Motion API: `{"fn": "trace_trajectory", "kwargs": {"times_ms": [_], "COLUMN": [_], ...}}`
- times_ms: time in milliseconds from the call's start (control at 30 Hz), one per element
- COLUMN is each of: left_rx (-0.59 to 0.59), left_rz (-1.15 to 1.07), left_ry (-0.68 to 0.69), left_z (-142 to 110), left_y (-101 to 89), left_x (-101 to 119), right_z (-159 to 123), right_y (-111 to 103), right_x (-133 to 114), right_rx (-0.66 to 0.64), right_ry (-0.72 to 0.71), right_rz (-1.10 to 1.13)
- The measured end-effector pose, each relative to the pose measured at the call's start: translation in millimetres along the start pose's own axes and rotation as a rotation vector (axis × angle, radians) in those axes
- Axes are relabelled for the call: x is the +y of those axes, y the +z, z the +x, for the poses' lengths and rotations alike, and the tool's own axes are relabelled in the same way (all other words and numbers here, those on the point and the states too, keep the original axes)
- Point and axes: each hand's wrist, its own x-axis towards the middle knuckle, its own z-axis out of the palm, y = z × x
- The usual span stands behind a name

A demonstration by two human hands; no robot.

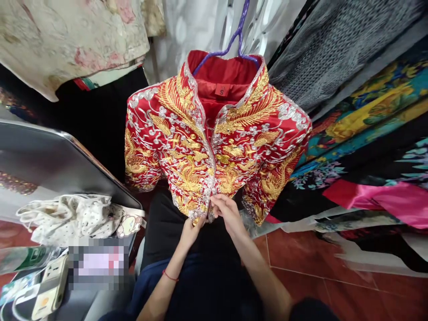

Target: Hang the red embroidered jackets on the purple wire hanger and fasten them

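Observation:
A red jacket (187,138) thick with gold and silver embroidery hangs in front of me on a purple hanger (234,38). Its collar is open and shows a red lining with a small size tag (222,90). My left hand (190,229) pinches the bottom of the jacket's left front edge from below, fingers closed on the hem. My right hand (225,211) grips the right front edge just beside it, fingers curled on the cloth. The two hands meet at the centre opening near the hem. A red string sits on my left wrist (170,276).
A grey table (50,160) at the left carries a white dotted cloth bag (73,216), a power strip (50,287) and a blurred patch. Folded patterned fabrics (368,116) are stacked on the right. Pale floral cloth (67,35) hangs at top left. Red floor tiles (321,267) lie below.

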Motion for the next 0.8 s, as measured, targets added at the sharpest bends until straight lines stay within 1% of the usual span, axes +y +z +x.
{"fn": "trace_trajectory", "kwargs": {"times_ms": [67, 100, 133, 167, 267, 333, 367, 467, 600, 700, 800], "left_rx": [-0.154, -0.19, -0.169, -0.118, 0.083, 0.17, 0.19, 0.195, 0.201, 0.216, 0.221], "left_rz": [0.287, 0.446, 0.59, 0.693, 0.858, 0.955, 1.002, 1.076, 1.046, 1.014, 1.019], "left_ry": [-0.136, -0.177, -0.155, -0.095, 0.181, 0.28, 0.29, 0.249, 0.232, 0.265, 0.277], "left_z": [-6, -10, -14, -18, -20, -15, -12, -4, 1, 6, 10], "left_y": [-12.4, -17.1, -20.1, -21.0, -12.6, -2.7, 1.9, 11.5, 14.9, 15.5, 16.4], "left_x": [15, 26, 39, 52, 89, 104, 108, 107, 92, 81, 76], "right_z": [-3, -4, -5, -4, -4, -4, -4, -5, -2, 3, 10], "right_y": [1, 2, 2, 2, 5, 8, 10, 14, 20, 28, 39], "right_x": [-2, -2, -1, 0, 6, 10, 11, 15, 14, -1, -29], "right_rx": [0.009, 0.01, 0.01, 0.007, -0.02, -0.035, -0.035, -0.018, 0.019, 0.031, 0.031], "right_ry": [-0.066, -0.086, -0.099, -0.103, -0.091, -0.088, -0.09, -0.088, -0.085, -0.16, -0.268], "right_rz": [-0.037, -0.054, -0.066, -0.075, -0.085, -0.087, -0.087, -0.081, -0.037, 0.02, 0.038]}}
